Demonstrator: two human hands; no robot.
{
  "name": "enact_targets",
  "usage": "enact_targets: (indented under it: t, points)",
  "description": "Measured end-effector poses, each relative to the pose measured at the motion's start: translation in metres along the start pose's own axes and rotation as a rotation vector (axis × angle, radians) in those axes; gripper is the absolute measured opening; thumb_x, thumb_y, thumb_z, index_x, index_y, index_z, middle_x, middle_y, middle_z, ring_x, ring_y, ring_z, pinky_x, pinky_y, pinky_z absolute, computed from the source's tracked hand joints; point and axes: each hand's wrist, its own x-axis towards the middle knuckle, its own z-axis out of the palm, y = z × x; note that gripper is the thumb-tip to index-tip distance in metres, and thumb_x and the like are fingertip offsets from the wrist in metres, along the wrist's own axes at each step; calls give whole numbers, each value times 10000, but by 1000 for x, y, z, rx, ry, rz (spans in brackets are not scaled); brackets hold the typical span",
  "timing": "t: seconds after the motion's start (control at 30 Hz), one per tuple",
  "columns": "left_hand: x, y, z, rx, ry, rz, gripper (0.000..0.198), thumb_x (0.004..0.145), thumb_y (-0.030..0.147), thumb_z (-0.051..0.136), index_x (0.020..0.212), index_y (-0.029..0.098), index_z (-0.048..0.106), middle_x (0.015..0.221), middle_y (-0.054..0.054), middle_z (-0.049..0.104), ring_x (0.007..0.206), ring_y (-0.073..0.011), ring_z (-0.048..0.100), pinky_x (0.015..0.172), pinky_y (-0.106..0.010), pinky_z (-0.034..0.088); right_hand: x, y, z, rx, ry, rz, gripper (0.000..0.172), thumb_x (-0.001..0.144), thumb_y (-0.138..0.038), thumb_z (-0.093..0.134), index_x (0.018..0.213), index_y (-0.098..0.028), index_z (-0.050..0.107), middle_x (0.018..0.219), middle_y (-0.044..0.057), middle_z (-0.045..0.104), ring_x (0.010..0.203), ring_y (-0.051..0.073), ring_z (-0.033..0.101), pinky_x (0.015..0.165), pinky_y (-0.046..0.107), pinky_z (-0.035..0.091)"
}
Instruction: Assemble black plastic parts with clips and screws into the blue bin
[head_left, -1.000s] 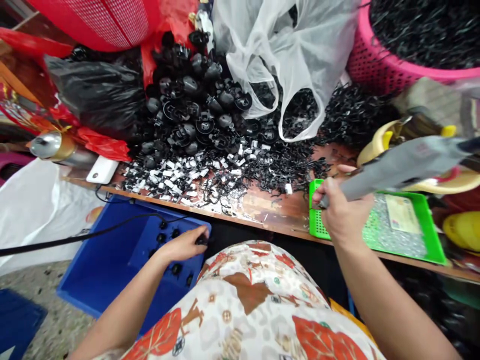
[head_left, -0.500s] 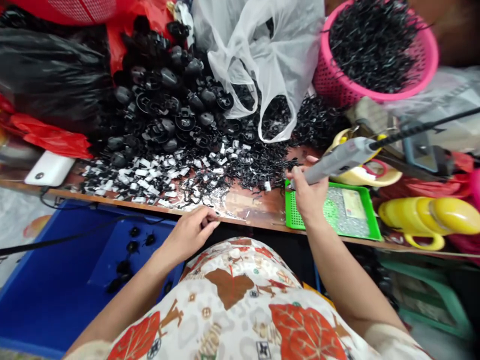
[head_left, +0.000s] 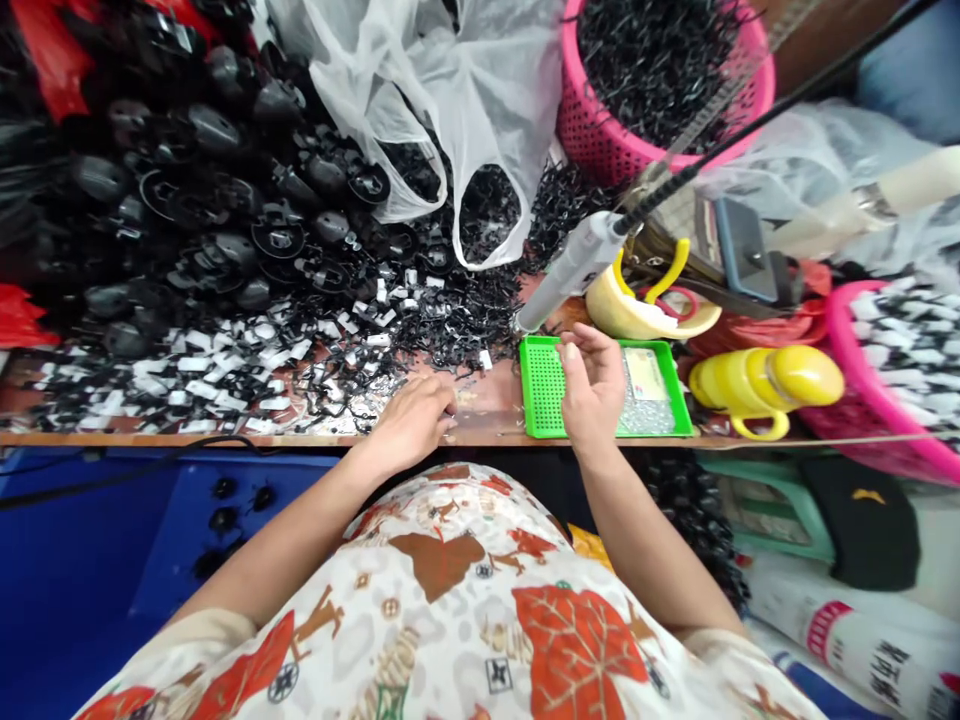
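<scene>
The right hand (head_left: 594,385), fingers loosely spread, is over the green tray (head_left: 541,390), and the grey power tool (head_left: 576,268) hangs from its cord (head_left: 705,160) just beyond the fingertips. Well apart, the left hand (head_left: 415,415) curls at the near edge of the worktop (head_left: 489,400), beside small white and black parts (head_left: 199,365); whether it grips anything is hidden.

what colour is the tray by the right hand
Bright green: the tray by the right hand shows best in the head view.
</scene>
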Motion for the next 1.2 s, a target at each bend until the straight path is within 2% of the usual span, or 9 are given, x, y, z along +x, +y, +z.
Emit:
enact_targets:
  t: [0.17,0.3,0.47,0.6,0.73,0.9,1.0,1.1,1.2]
  points:
    - [0,12,3,-171,130,-87,59,841,141,640,835,198,657,906,-72,633,946,-261,589,924,-428,458,-36,-18,15,-24,-173,-51,171,973,-294,609,1123,-252,680,1037,60,691,946,190,663,869,380,554]
    - [1,28,4,-1053,278,-315,102,836,270,676,808,188,622,810,-23,611,755,-172,571,748,-320,487,-56,-21,36,-49,-421,-178,206,942,-249,649,1147,-260,665,1040,66,698,929,192,672,807,367,583]
    - [-3,39,11,-1831,119,-470,130,733,242,745,777,163,650,788,-22,626,715,-136,588,689,-271,509,-58,-11,44,-110,-491,-419,172,926,-202,671,1085,-268,678,947,50,731,877,202,686,781,386,594]
    - [6,43,11,-1565,78,-418,165,784,310,720,749,169,642,748,-34,619,679,-154,577,662,-296,503,-48,-16,33,-85,-386,-350,54,936,-208,657,972,-248,666,897,38,708,848,184,679,773,362,581]
    - [35,50,3,-499,296,-70,116,904,195,604,958,205,707,1013,-81,676,937,-219,602,836,-357,505,-33,-28,17,95,-127,-24,53,979,-261,610,939,-232,628,925,21,724,702,124,685,692,303,578]
    - [69,47,2,257,166,51,218,948,109,522,1012,212,703,1056,-107,653,1005,-252,588,818,-363,515,-28,-31,3,158,-120,188,119,880,-322,749,940,-227,709,795,-8,749,620,125,715,638,277,604]
    - [69,38,-1,155,309,23,218,958,104,494,995,173,699,1026,-121,658,990,-245,615,841,-369,530,-33,-30,2,216,-172,297,212,827,-349,799,998,-237,743,857,12,778,714,159,763,734,323,641]
    - [50,31,-10,-273,477,-28,118,945,212,588,974,180,698,967,-75,695,896,-199,666,830,-339,562,-37,-30,10,277,-217,376,254,803,-364,817,1012,-238,748,836,13,776,729,171,767,746,340,648]
    - [23,31,-16,-797,406,-198,192,861,347,724,941,179,677,838,-26,707,699,-158,691,664,-289,595,-39,-28,24,280,-245,357,196,800,-390,813,917,-241,760,830,16,755,734,161,740,742,331,636]
